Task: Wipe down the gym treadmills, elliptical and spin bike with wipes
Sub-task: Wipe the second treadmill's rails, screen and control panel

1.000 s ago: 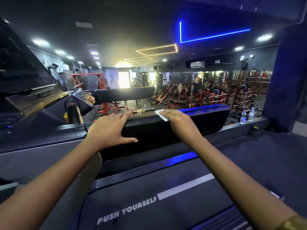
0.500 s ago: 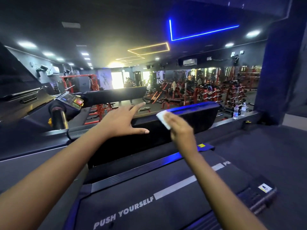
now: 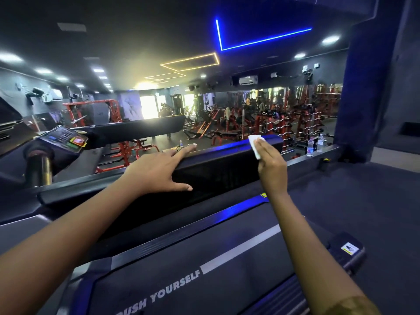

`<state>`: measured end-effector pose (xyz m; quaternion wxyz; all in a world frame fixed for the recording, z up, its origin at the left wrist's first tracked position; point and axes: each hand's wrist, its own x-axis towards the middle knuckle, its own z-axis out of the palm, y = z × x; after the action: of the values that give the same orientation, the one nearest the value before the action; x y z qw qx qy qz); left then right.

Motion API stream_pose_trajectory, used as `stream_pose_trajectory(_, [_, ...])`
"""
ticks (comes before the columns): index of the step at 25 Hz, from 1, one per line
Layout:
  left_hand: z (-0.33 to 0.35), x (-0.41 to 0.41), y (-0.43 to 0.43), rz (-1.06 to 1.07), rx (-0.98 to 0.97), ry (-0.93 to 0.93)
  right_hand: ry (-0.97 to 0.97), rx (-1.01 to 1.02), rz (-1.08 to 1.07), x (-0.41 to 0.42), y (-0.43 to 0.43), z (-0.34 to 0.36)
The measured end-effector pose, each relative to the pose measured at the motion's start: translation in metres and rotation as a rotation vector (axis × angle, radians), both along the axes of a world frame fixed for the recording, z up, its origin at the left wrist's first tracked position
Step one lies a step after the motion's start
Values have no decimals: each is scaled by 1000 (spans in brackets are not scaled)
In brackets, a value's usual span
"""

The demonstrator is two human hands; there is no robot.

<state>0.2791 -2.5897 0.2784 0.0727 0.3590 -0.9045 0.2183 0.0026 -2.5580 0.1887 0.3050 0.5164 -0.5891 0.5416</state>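
Wipe (image 3: 254,147) farther right along treadmill hood (image 3: 218,176) under flat right hand (image 3: 271,165); left hand (image 3: 156,172) still splayed on it.

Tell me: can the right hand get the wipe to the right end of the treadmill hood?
Probably yes. The right hand presses the wipe against the hood near its top edge, close to that end, and nothing lies between.

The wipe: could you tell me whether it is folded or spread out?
Folded: the wipe is a small compact pad under the straight fingers of the right hand.
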Motion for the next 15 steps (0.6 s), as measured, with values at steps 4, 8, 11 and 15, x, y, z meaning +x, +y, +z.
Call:
stream_pose_trajectory(4, [-2,-1,2,5,-19,-1,-142,-138,36,36,12,3])
stream_pose_trajectory(8, [0,0,1,-6,-1,21,24,-224,301,153,15,-33])
stream_pose_trajectory(11, [-1,2,2,-21,-8,32,87,-223,355,163,6,-51])
stream_pose_trajectory(15, [0,1,4,16,-4,7,-67,-240,204,131,-6,-70])
